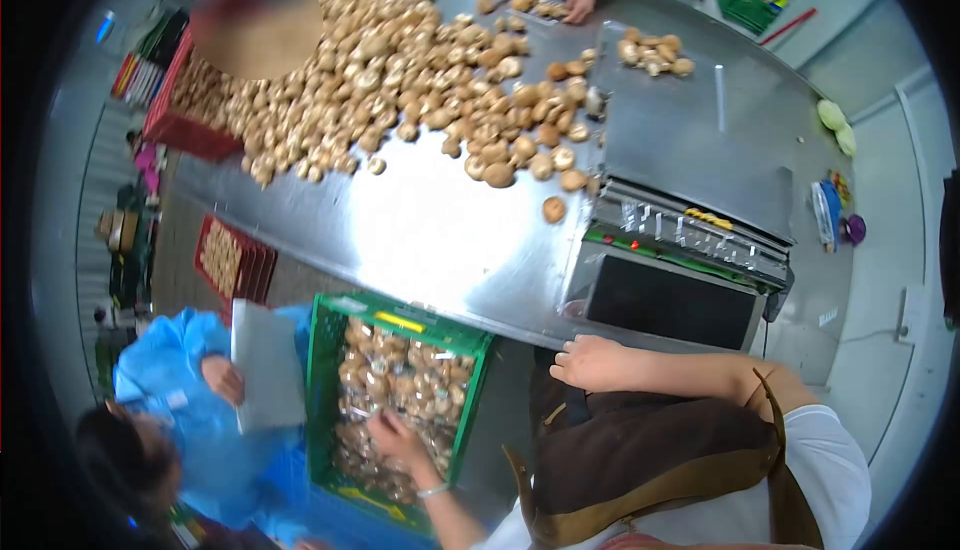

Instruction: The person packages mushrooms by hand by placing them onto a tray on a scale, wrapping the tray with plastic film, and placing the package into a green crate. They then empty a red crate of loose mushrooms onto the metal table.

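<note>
Green crate [400, 318] beside the mushroom-strewn steel desk [420, 220] holds the left hand [398, 440], grip unclear; right hand [592, 362] rests empty, loosely curled.

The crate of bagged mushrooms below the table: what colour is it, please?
Green: the plastic crate shows best in the head view.

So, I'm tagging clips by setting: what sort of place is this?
Probably a mushroom sorting and packing room. A steel table is heaped with loose mushrooms, a green crate beside it holds what look like packed ones, and a machine stands at the table's end.
</note>
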